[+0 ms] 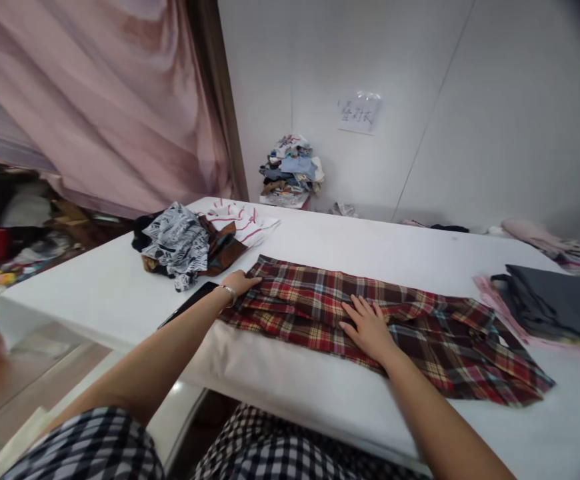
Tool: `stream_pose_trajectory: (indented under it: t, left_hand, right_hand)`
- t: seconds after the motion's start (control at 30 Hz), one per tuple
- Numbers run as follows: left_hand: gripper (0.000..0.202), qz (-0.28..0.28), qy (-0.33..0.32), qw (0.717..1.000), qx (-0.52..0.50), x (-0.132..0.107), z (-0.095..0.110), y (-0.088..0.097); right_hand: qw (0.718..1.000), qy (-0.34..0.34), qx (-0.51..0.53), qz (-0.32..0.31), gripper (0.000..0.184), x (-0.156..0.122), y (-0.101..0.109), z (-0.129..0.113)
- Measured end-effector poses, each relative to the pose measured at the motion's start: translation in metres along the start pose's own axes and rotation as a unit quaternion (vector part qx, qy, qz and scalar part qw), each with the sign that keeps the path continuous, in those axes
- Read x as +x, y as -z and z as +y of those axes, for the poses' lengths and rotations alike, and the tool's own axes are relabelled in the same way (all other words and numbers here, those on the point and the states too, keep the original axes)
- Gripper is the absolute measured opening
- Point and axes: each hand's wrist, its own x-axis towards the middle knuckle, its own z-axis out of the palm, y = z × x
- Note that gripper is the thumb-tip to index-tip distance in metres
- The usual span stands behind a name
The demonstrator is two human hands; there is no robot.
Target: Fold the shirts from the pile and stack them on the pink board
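A brown, red and yellow plaid shirt [315,293] lies across the white table, folded into a long strip with its collar end to the right. At its left end, my left hand [239,283] grips the hem; part of the fingers is hidden. My right hand [369,328] rests palm down on the middle of the shirt, fingers spread. A dark flat object [193,303] with a thin pen-like edge lies under my left wrist, partly covered by my arm.
On the white table [370,243], a heap of crumpled clothes [180,240] sits at the left. Folded dark grey clothes [560,303] lie on pink cloth at the right. Behind the table are a clothes pile [294,170], a wall with a paper sign [360,113], and a pink curtain [120,93].
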Motion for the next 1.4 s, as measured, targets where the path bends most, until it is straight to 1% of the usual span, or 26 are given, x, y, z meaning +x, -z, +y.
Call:
stream_pose_trajectory:
  t: [0.07, 0.13, 0.2, 0.23, 0.3, 0.37, 0.43, 0.5, 0.57, 0.63, 0.7, 0.77, 0.8, 0.83, 0.87, 0.9, 0.97, 1.0, 1.03, 1.1, 1.17, 1.23, 1.27, 1.33, 1.37, 1.4]
  left_hand:
    - [0.046, -0.012, 0.000, 1.000, -0.010, -0.007, 0.006, 0.000]
    - [0.036, -0.018, -0.006, 1.000, -0.018, -0.013, 0.014, 0.003]
    - [0.029, -0.015, -0.024, 0.999, -0.022, -0.018, 0.026, 0.012]
    - [0.027, -0.010, -0.040, 0.999, -0.022, -0.021, 0.034, 0.018]
    - [0.030, 0.001, -0.083, 0.996, -0.023, -0.028, 0.055, 0.029]
    - [0.036, 0.005, -0.136, 0.990, -0.029, -0.040, 0.082, 0.034]
    - [0.041, -0.008, -0.197, 0.979, -0.044, -0.056, 0.114, 0.027]
    - [0.044, -0.041, -0.255, 0.964, -0.067, -0.075, 0.145, 0.009]
    - [0.047, -0.078, -0.302, 0.945, -0.097, -0.091, 0.169, -0.013]
    - [0.051, -0.094, -0.333, 0.930, -0.123, -0.100, 0.180, -0.030]
    - [0.051, -0.075, -0.347, 0.925, -0.137, -0.099, 0.176, -0.038]
    - [0.052, -0.030, -0.341, 0.930, -0.133, -0.090, 0.159, -0.037]
    - [0.055, -0.004, -0.323, 0.938, -0.128, -0.083, 0.148, -0.035]
    - [0.059, 0.010, -0.289, 0.949, -0.129, -0.077, 0.136, -0.034]
    - [0.064, 0.008, -0.243, 0.960, -0.137, -0.071, 0.126, -0.034]
    - [0.068, -0.010, -0.193, 0.970, -0.150, -0.066, 0.117, -0.035]
    - [0.070, -0.078, -0.117, 0.973, -0.185, -0.061, 0.107, -0.041]
    - [0.068, -0.113, -0.103, 0.967, -0.202, -0.060, 0.106, -0.046]
    - [0.065, -0.137, -0.102, 0.962, -0.215, -0.060, 0.106, -0.050]
    - [0.059, -0.152, -0.114, 0.953, -0.235, -0.062, 0.112, -0.055]
    - [0.056, -0.146, -0.124, 0.947, -0.257, -0.063, 0.116, -0.051]
    - [0.053, -0.115, -0.139, 0.947, -0.266, -0.059, 0.114, -0.040]
    - [0.051, -0.088, -0.147, 0.951, -0.256, -0.056, 0.110, -0.034]
    - [0.046, -0.036, -0.151, 0.967, -0.204, -0.046, 0.095, -0.024]
    - [0.042, -0.021, -0.144, 0.976, -0.164, -0.041, 0.086, -0.022]
    - [0.040, -0.017, -0.133, 0.983, -0.125, -0.036, 0.078, -0.023]
  right_hand:
    - [1.000, 0.003, 0.012, 0.009, 0.055, 0.000, -0.002, 0.000]
    - [0.999, 0.006, 0.038, 0.024, 0.055, -0.001, -0.005, 0.001]
    - [0.995, 0.014, 0.085, 0.049, 0.052, -0.001, -0.007, 0.004]
    - [0.990, 0.018, 0.118, 0.072, 0.049, 0.000, -0.007, 0.005]
    - [0.968, 0.026, 0.202, 0.145, 0.041, 0.000, -0.004, 0.009]
    - [0.928, 0.026, 0.291, 0.231, 0.035, 0.001, 0.003, 0.014]
    - [0.883, 0.014, 0.359, 0.300, 0.031, 0.001, 0.012, 0.019]
    - [0.852, -0.010, 0.396, 0.343, 0.029, 0.000, 0.021, 0.026]
    - [0.832, -0.040, 0.414, 0.367, 0.028, -0.002, 0.027, 0.033]
    - [0.819, -0.077, 0.427, 0.376, 0.028, -0.003, 0.030, 0.039]
    - [0.810, -0.108, 0.437, 0.377, 0.029, -0.004, 0.031, 0.042]
    - [0.807, -0.122, 0.438, 0.376, 0.029, -0.004, 0.032, 0.043]
    - [0.808, -0.120, 0.436, 0.376, 0.028, -0.004, 0.031, 0.042]
    - [0.811, -0.115, 0.434, 0.376, 0.028, -0.004, 0.031, 0.042]
    - [0.815, -0.106, 0.430, 0.375, 0.027, -0.003, 0.030, 0.041]
    - [0.820, -0.096, 0.424, 0.373, 0.027, -0.002, 0.029, 0.041]
    - [0.833, -0.074, 0.406, 0.369, 0.025, -0.001, 0.026, 0.040]
    - [0.841, -0.062, 0.392, 0.367, 0.025, -0.001, 0.025, 0.040]
    - [0.851, -0.048, 0.376, 0.363, 0.024, -0.001, 0.025, 0.040]
    - [0.870, -0.012, 0.340, 0.356, 0.023, -0.002, 0.025, 0.039]
    - [0.883, 0.019, 0.302, 0.359, 0.023, -0.004, 0.027, 0.037]
    - [0.901, 0.031, 0.259, 0.346, 0.027, -0.007, 0.028, 0.034]
    - [0.918, 0.032, 0.238, 0.317, 0.029, -0.008, 0.028, 0.032]
    - [0.956, 0.042, 0.201, 0.209, 0.034, -0.008, 0.027, 0.026]
    - [0.970, 0.052, 0.187, 0.148, 0.036, -0.008, 0.026, 0.022]
    - [0.978, 0.062, 0.174, 0.100, 0.037, -0.008, 0.025, 0.018]
